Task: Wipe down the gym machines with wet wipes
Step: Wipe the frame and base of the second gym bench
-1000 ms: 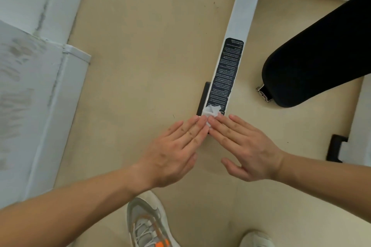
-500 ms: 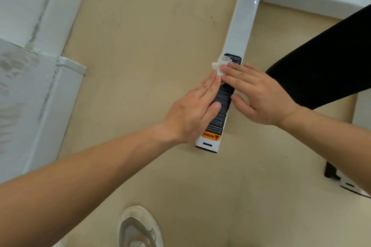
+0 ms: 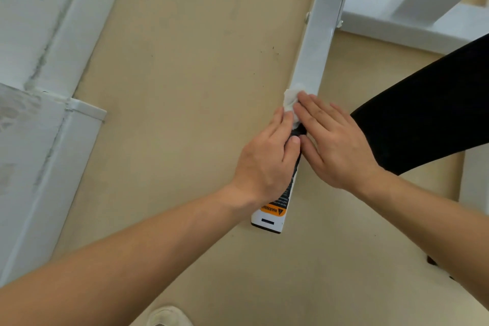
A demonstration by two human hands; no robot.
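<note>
Pressing wet wipe onto white frame bar with left hand and right hand; fingers straight, side by side, pinching nothing; bunched under fingertips at upper end of black label; may slip off bar edge, being only pressed; wet rubbing may lift label corner; reads "WARNING" on orange strip; fine print illegible.

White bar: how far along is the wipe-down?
Looks done: warning label stretch, crossed in the last second. In hand: left hand and right hand press the wipe just past the label's top. Left, likely: bare white bar above, black pad.
</note>
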